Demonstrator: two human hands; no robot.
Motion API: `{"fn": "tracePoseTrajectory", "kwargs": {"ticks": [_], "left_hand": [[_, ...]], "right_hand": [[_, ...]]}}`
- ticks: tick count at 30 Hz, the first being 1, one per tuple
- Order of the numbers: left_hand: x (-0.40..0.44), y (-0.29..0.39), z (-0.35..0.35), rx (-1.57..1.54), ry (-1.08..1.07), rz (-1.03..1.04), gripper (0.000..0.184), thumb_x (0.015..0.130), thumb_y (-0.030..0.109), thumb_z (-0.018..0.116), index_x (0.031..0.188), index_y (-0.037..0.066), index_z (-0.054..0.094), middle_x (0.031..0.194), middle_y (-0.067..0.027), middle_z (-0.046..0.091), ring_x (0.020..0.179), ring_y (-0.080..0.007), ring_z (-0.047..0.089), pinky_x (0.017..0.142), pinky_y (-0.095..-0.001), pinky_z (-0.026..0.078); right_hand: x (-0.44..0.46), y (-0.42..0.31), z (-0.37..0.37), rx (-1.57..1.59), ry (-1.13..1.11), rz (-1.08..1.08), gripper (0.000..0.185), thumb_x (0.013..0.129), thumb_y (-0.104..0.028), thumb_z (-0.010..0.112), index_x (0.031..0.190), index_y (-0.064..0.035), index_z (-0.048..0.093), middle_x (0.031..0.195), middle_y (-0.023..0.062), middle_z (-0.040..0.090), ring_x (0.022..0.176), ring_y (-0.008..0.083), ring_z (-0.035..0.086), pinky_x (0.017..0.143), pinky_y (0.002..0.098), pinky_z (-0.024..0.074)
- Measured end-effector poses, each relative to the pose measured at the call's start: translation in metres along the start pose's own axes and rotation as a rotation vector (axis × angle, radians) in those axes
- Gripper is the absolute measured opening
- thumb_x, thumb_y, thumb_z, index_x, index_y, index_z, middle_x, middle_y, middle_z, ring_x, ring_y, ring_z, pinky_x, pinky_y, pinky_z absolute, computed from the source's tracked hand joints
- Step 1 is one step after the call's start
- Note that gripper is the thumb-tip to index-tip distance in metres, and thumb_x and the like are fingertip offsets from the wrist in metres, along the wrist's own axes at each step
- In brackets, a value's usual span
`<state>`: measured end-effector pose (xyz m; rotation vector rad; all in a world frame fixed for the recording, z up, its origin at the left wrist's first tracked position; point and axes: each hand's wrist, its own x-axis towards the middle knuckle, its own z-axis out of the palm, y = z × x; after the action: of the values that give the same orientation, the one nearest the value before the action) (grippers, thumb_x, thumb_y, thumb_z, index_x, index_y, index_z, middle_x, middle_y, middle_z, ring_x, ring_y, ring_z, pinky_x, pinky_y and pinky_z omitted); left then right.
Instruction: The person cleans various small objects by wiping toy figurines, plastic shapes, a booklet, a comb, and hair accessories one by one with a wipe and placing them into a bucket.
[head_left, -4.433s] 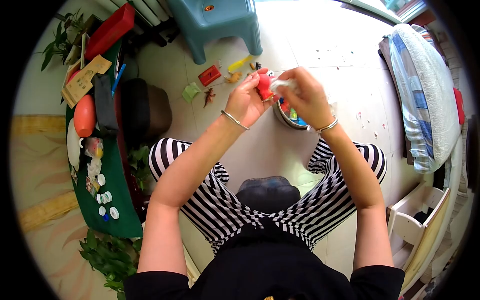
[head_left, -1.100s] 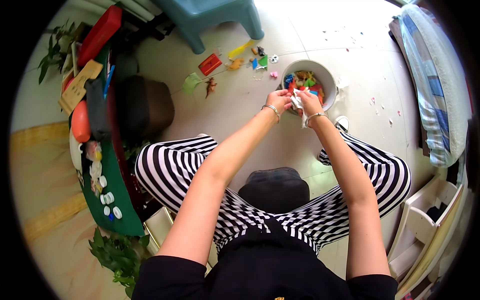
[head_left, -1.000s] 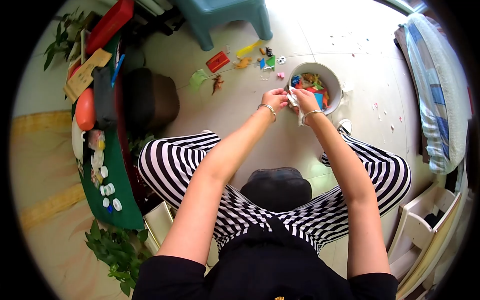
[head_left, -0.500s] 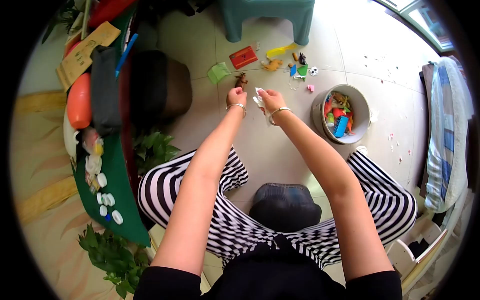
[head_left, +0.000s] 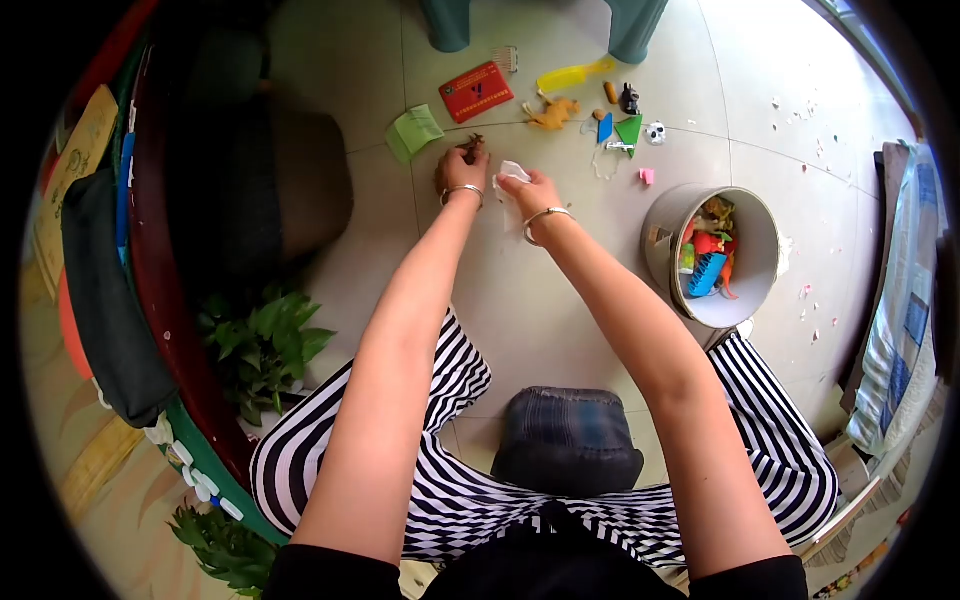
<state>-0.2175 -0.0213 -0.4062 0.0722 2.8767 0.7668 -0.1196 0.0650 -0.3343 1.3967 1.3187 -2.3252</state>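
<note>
On the floor by the green paper (head_left: 414, 132), left hand (head_left: 461, 174) covers a brown toy (head_left: 474, 145); can't tell from here if gripped. Right hand (head_left: 537, 196) pinches tissue (head_left: 513, 171), bunched likely for firmer hold.

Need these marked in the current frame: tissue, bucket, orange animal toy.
Tissue (head_left: 514, 169): head view, on its upper fold.
Bucket (head_left: 758, 243): head view, on the bare inner wall, picture-right side.
Orange animal toy (head_left: 553, 115): head view, on its body.
</note>
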Motion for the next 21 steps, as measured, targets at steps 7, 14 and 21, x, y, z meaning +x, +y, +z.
{"fn": "tracePoseTrajectory", "kwargs": {"ticks": [7,14,21], "left_hand": [[-0.054,0.022,-0.023,-0.796,-0.441,-0.346,0.008,0.069,0.007,0.062,0.068,-0.001,0.06,0.062,-0.009,0.06,0.043,-0.0167,0.053,0.044,-0.0284,0.046],[-0.113,0.104,-0.099,-1.38,-0.849,-0.63,0.012,0.079,0.02,0.052,0.081,0.01,0.057,0.071,-0.0049,0.061,0.055,-0.0167,0.057,0.045,-0.0266,0.047],[-0.198,0.218,-0.252,-1.338,-1.307,-0.049,0.029,0.084,0.023,0.054,0.106,0.005,0.051,0.094,-0.0042,0.057,0.082,-0.0151,0.057,0.079,-0.0291,0.047]], "right_hand": [[-0.052,-0.014,-0.053,-0.09,0.011,-0.065,0.035,0.071,-0.018,0.071,0.097,0.0017,0.056,0.083,0.0108,0.061,0.071,0.0192,0.058,0.061,0.0332,0.0465],[-0.171,-0.087,-0.125,-0.168,-0.028,-0.337,0.023,0.076,-0.013,0.068,0.093,-0.0008,0.058,0.08,0.0059,0.06,0.068,0.0141,0.056,0.06,0.0269,0.0437],[-0.346,-0.166,-0.156,-0.288,-0.017,-0.717,0.022,0.081,-0.016,0.063,0.096,-0.0005,0.057,0.079,0.0029,0.06,0.069,0.0079,0.054,0.061,0.0215,0.0437]]}}
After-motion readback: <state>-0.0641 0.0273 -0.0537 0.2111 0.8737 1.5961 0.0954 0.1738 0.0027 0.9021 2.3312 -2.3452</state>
